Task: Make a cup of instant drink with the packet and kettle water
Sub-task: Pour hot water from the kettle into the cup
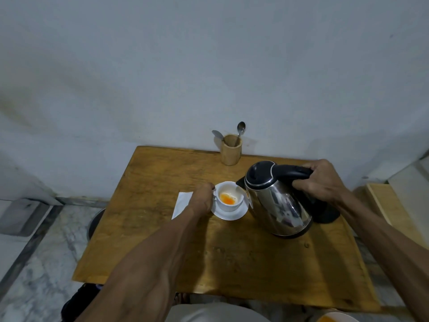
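While the right hand [318, 180] is wrapped tight around the black handle of the steel kettle [276, 201], the kettle is tilted toward the left with its black spout over the rim of the white cup [228, 198]. Kettle body is raised off its black base [327, 212], which sits behind it on the wooden table [209, 252]. Cup stands on a white saucer [232, 213], near table centre; inside it a patch of orange at the bottom, rest of the interior pale. A pour stream cannot be made out. Left hand [204, 197] is at the cup's left side, fingers curled in by the handle, apparently pinching it, though the exact contact is too small to confirm. White packet [182, 204] lies flat on the table just left of the left hand, partly covered by the wrist. At the table's far edge against the wall, a wooden holder [231, 149] stands upright with two spoons [240, 130] in it, well apart from the cup. Marble floor [46, 240] visible on the left.
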